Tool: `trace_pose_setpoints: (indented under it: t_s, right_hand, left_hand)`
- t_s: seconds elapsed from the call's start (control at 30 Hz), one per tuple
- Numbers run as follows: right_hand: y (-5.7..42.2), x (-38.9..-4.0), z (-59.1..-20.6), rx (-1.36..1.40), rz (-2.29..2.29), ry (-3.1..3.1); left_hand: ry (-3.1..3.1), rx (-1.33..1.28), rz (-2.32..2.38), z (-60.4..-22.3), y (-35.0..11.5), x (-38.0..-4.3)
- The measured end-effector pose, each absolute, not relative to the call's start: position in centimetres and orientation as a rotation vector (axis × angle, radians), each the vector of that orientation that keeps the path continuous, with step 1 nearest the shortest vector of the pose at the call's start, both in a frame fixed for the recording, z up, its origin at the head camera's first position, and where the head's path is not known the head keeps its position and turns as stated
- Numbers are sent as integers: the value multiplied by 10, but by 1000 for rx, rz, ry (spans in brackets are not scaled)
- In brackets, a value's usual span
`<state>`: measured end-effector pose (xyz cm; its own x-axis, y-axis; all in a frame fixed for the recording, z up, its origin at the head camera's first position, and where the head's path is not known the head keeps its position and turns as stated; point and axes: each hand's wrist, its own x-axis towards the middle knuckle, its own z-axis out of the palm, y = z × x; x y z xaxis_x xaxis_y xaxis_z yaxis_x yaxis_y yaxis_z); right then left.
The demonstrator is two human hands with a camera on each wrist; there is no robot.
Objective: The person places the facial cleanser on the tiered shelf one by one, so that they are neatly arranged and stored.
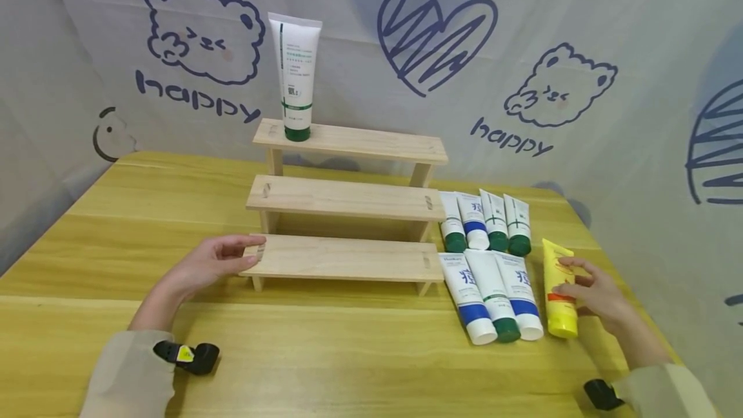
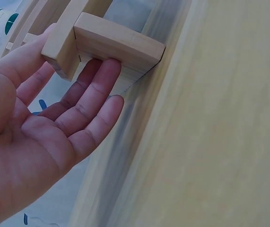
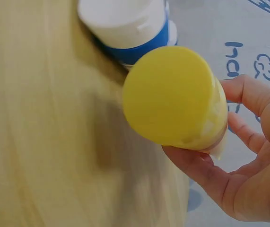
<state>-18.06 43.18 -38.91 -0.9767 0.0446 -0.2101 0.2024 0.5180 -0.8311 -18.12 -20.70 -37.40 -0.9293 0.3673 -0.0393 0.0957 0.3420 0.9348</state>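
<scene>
A three-step wooden display stand [image 1: 348, 258] stands on the table. My left hand [image 1: 223, 260] holds the left end of its lowest step. In the left wrist view the thumb goes over the board and the fingers reach below it, beside the leg [image 2: 120, 42]. At the right, my right hand [image 1: 598, 295] grips a yellow squeeze tube [image 1: 562, 321] by its sides. Its round yellow cap [image 3: 168, 94] faces the right wrist camera, with fingers and thumb around the body. A white tube with a green cap [image 1: 298, 69] stands upright on the top step's left end.
Several white tubes lie in two rows right of the stand, such as a blue-banded tube [image 1: 470, 298] in front and a green-capped tube [image 1: 516, 224] behind. A patterned cloth [image 1: 348, 37] hangs behind the wood-grain table [image 1: 325, 353].
</scene>
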Motion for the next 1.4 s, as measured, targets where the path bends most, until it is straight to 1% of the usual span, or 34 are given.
trace_pose_setpoints:
  t_s: [0.3, 0.33, 0.6, 0.7, 0.87, 0.9, 0.93, 1.03, 1.23, 1.27, 1.4]
  right_hand:
    - [402, -167, -354, 140, -1504, 2657]
    - [401, -168, -352, 174, -1540, 2652]
    - [388, -169, -342, 193, -1713, 2654]
    - [395, -178, -350, 227, -1786, 2654]
    - [422, -205, -374, 289, -1883, 2599]
    - [419, -205, -371, 316, -1901, 2575]
    - [424, -211, -377, 340, -1899, 2574]
    - [413, -213, -370, 355, -1958, 2527]
    - [361, -194, -331, 192, -2241, 2299]
    - [356, -193, -328, 176, -2318, 2246]
    - [339, -195, -318, 155, -2373, 2218]
  left_hand:
    - [2351, 406, 1627, -376, -207, -181]
    - [2351, 404, 1626, -376, -207, -182]
    - [2331, 419, 1646, -375, -207, -183]
    - [2335, 429, 1646, -375, -206, -183]
    - [2347, 432, 1641, -375, -206, -184]
    - [2347, 432, 1642, -375, -206, -184]
    - [2346, 431, 1642, -375, -206, -184]
    - [2346, 429, 1643, -375, -207, -184]
    - [2355, 408, 1634, -375, -207, -182]
    - [2356, 406, 1634, -375, -207, -182]
    - [2356, 407, 1634, -375, -207, -182]
